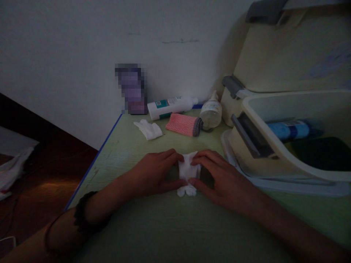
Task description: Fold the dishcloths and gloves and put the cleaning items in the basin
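A small white folded cloth lies on the green tabletop between my hands, its lower edge bunched into rounded lobes. My left hand holds its left side, index finger at the upper corner and thumb near the lower edge. From the other side, my right hand has its fingertips on the upper right part and its thumb low on the cloth. Beyond them sits another crumpled white cloth piece, untouched. Beside it is a pink knitted fabric piece with a black-and-white patterned end.
A white bottle lies on its side by the wall, near a clear pump bottle. A blurred-out upright object leans at the back left. At right stands an open cream storage bin holding a blue bottle. The table's blue edge runs along the left.
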Demonstrator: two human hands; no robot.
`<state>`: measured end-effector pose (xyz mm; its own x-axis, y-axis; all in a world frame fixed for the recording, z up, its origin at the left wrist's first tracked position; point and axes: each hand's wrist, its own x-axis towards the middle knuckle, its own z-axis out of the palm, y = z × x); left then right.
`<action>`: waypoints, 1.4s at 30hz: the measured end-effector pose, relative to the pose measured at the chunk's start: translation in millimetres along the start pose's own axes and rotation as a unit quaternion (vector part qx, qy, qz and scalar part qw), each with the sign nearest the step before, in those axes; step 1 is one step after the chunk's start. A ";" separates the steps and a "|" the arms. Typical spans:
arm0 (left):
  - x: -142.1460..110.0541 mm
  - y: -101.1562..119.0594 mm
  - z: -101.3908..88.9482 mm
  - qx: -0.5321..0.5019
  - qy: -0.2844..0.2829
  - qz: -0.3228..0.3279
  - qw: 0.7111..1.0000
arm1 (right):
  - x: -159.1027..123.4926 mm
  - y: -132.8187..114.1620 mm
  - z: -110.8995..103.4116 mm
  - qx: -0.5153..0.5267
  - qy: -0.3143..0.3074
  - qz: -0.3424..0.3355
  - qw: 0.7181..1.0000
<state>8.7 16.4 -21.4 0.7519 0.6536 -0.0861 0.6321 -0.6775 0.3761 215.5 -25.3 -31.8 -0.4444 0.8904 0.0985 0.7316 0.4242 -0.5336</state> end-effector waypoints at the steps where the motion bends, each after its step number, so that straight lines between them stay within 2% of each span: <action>1: 0.1 0.0 0.7 0.002 0.004 -0.001 1.000 | 0.1 -0.3 0.5 0.006 0.007 -0.001 1.000; 5: 0.2 -0.2 2.1 0.004 0.005 0.000 1.000 | 1.8 -1.5 4.0 0.003 0.025 0.002 1.000; 13: -0.4 0.6 0.8 0.000 0.001 -0.009 1.000 | -1.4 2.2 1.0 0.002 -0.031 0.023 0.999; 21: -1.8 1.2 -0.3 0.030 -0.029 -0.020 0.999 | -6.4 2.2 2.3 -0.077 -0.040 0.022 0.996; 26: -5.1 -0.7 3.2 0.048 -0.011 -0.015 0.999 | -6.1 5.3 0.1 -0.104 -0.052 0.003 0.993; 36: -3.6 1.0 -1.8 0.015 0.005 -0.017 1.000 | -4.5 7.7 1.1 -0.057 -0.006 0.001 0.998; 42: -2.4 -6.1 0.2 -0.026 0.014 -0.003 1.000 | 5.8 6.0 11.7 0.021 0.057 0.075 0.995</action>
<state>3.0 18.8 -23.7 0.7421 0.6674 -0.0625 0.6253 -0.6556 0.4234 211.3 -19.5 -44.3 -0.2694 0.9569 0.1088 0.7622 0.2809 -0.5832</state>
